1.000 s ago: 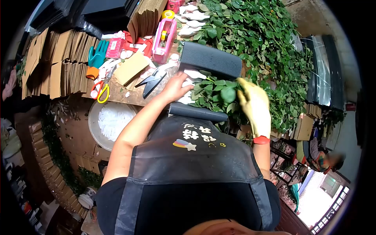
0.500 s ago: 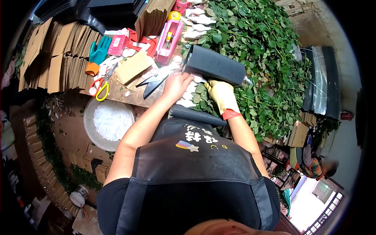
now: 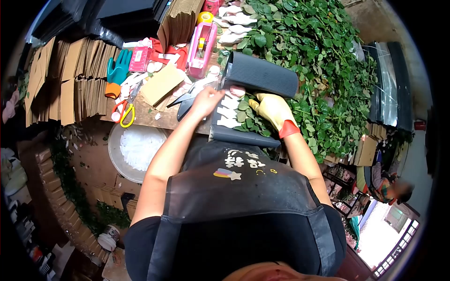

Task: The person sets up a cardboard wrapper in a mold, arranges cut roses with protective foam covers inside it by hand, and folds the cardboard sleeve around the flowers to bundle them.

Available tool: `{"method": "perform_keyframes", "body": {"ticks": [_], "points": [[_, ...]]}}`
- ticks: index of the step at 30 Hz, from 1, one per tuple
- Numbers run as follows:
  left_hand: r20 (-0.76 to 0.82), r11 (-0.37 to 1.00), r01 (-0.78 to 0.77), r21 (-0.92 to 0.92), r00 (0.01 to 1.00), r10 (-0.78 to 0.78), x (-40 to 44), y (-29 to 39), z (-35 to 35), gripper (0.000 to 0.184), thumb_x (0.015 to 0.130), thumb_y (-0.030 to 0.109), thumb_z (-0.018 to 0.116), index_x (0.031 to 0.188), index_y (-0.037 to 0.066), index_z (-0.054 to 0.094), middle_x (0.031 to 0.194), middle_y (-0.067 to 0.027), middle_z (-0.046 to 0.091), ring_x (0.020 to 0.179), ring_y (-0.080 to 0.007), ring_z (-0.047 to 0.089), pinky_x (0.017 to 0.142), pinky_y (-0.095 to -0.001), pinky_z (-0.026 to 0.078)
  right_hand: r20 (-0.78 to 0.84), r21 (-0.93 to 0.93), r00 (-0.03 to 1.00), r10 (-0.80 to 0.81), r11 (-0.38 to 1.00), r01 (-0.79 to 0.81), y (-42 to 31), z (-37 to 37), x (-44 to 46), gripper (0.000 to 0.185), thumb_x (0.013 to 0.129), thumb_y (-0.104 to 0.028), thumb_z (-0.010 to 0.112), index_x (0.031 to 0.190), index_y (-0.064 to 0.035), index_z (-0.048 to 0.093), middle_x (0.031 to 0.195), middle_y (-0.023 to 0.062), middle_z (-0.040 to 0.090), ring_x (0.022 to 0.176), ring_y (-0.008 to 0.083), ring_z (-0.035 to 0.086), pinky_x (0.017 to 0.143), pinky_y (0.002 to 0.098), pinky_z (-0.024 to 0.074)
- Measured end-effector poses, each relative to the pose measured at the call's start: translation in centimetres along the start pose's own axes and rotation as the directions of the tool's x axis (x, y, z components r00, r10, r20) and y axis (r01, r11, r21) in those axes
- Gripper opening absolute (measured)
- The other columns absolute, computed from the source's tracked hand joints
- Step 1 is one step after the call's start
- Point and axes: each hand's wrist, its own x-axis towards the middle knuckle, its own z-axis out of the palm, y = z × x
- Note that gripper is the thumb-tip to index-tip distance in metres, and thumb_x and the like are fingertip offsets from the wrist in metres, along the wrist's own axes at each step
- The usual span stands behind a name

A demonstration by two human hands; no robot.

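Note:
My bare left hand (image 3: 209, 101) is closed beside the row of pale, white-wrapped rose heads (image 3: 228, 112), fingertips together near the black corrugated sheet's left end. What it pinches, if anything, I cannot make out. My right hand (image 3: 275, 111), in a yellow glove with a red cuff, rests over the green rose leaves (image 3: 251, 119), its visible fingers stretched and a little apart. The black corrugated sheet (image 3: 262, 75) is bent over above both hands, with a pink rose head (image 3: 237, 91) under its left edge. Its near edge (image 3: 243, 136) lies against my apron.
Orange-and-yellow scissors (image 3: 126, 110), cardboard pieces (image 3: 161, 84) and a pink tape dispenser (image 3: 201, 51) lie left on the table. A tub of white scraps (image 3: 140, 152) stands below. Leafy rose stems (image 3: 318, 70) heap at right. Another person (image 3: 389, 189) is far right.
My right hand has come away from the sheet's lower edge, its fingers loosening over the leaves. My left hand has drawn slightly back from the rose heads, exposing more of them. The camera view has shifted.

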Motion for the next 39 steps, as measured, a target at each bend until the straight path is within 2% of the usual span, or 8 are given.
{"method": "perform_keyframes", "body": {"ticks": [6, 9, 14, 26, 29, 33, 35, 39], "points": [[0.127, 0.980, -0.074, 0.183, 0.991, 0.051, 0.1, 2.3, 0.8, 0.036, 0.093, 0.037, 0.079, 0.090, 0.001, 0.077, 0.076, -0.0113, 0.073, 0.075, -0.0158, 0.068, 0.073, -0.0351, 0.054, -0.016, -0.122, 0.998, 0.058, 0.991, -0.060, 0.1, 2.2, 1.1, 0.038, 0.103, -0.037, 0.061, 0.117, -0.0047, 0.074, 0.104, 0.0220, 0.077, 0.103, 0.0382, 0.074, 0.094, 0.0484, 0.0553], [0.036, 0.985, -0.130, 0.116, 0.991, 0.126, -0.1, 1.2, 1.9, 0.039, 0.090, 0.041, 0.078, 0.092, 0.002, 0.077, 0.081, -0.0206, 0.074, 0.083, -0.0351, 0.076, 0.078, -0.0417, 0.056, -0.053, -0.108, 0.997, 0.051, 0.993, -0.056, 0.4, 2.7, 1.1, 0.036, 0.103, -0.038, 0.061, 0.114, -0.0058, 0.074, 0.098, 0.0204, 0.077, 0.100, 0.0373, 0.074, 0.091, 0.0484, 0.0555], [-0.304, 0.950, -0.186, -0.253, 0.947, 0.104, -1.5, 1.5, 3.5, 0.028, 0.095, 0.014, 0.067, 0.071, 0.000, 0.065, 0.064, 0.0013, 0.060, 0.063, -0.0069, 0.049, 0.059, -0.0290, 0.042, -0.119, -0.107, 0.993, 0.003, 0.994, -0.016, 0.7, 3.4, 1.3, 0.035, 0.103, -0.038, 0.061, 0.109, -0.0059, 0.075, 0.093, 0.0199, 0.077, 0.096, 0.0370, 0.074, 0.088, 0.0488, 0.0560], [-0.495, 0.825, -0.266, -0.499, 0.869, -0.019, -1.5, 0.5, 3.4, 0.031, 0.102, 0.011, 0.065, 0.073, 0.011, 0.054, 0.065, 0.0069, 0.047, 0.049, -0.0033, 0.038, 0.042, -0.0248, 0.029, -0.176, -0.144, 0.983, -0.043, 0.989, 0.017, 1.2, 4.6, 1.4, 0.034, 0.102, -0.037, 0.062, 0.109, -0.0062, 0.076, 0.088, 0.0187, 0.077, 0.087, 0.0379, 0.076, 0.079, 0.0506, 0.0582], [-0.547, 0.717, -0.253, -0.649, 0.810, -0.210, -2.5, 3.6, -1.1, 0.026, 0.100, 0.009, 0.060, 0.075, 0.005, 0.055, 0.072, 0.0037, 0.054, 0.063, -0.0093, 0.048, 0.063, -0.0289, 0.043, -0.176, -0.118, 0.984, -0.035, 0.993, 0.015, 1.4, 4.7, 1.1, 0.034, 0.103, -0.037, 0.061, 0.106, -0.0057, 0.076, 0.092, 0.0202, 0.077, 0.091, 0.0392, 0.075, 0.082, 0.0506, 0.0580], [-0.447, 0.874, -0.484, -0.041, 0.791, 0.417, -2.1, 0.0, -4.6, 0.016, 0.094, 0.004, 0.067, 0.081, 0.002, 0.058, 0.087, -0.0050, 0.068, 0.081, -0.0177, 0.063, 0.078, -0.0331, 0.053, -0.053, 0.075, 0.998, -0.035, 0.996, 0.039, 1.6, 1.4, -0.1, 0.045, 0.099, -0.042, 0.066, 0.120, -0.0023, 0.073, 0.102, 0.0250, 0.075, 0.100, 0.0414, 0.073, 0.092, 0.0509, 0.0555], [-0.013, 0.981, -0.106, 0.160, 0.994, 0.110, -3.7, 1.6, -4.8, 0.023, 0.092, 0.017, 0.075, 0.083, 0.001, 0.062, 0.098, -0.0121, 0.074, 0.089, -0.0226, 0.069, 0.085, -0.0358, 0.054, 0.017, 0.065, 0.998, -0.062, 0.996, 0.061, 1.4, 0.2, -0.7, 0.050, 0.096, -0.043, 0.071, 0.124, -0.0018, 0.071, 0.103, 0.0261, 0.075, 0.102, 0.0416, 0.072, 0.093, 0.0504, 0.0555], [0.119, 0.945, -0.189, 0.268, 0.980, 0.163, -3.9, 3.3, -1.6, 0.040, 0.088, 0.041, 0.081, 0.091, 0.002, 0.073, 0.093, -0.0188, 0.075, 0.086, -0.0330, 0.073, 0.080, -0.0414, 0.055, -0.030, -0.097, 0.999, -0.041, 0.995, 0.038, 0.7, 2.5, 0.8, 0.046, 0.094, -0.042, 0.074, 0.119, -0.0025, 0.071, 0.100, 0.0215, 0.077, 0.099, 0.0393, 0.074, 0.088, 0.0488, 0.0567]]}}
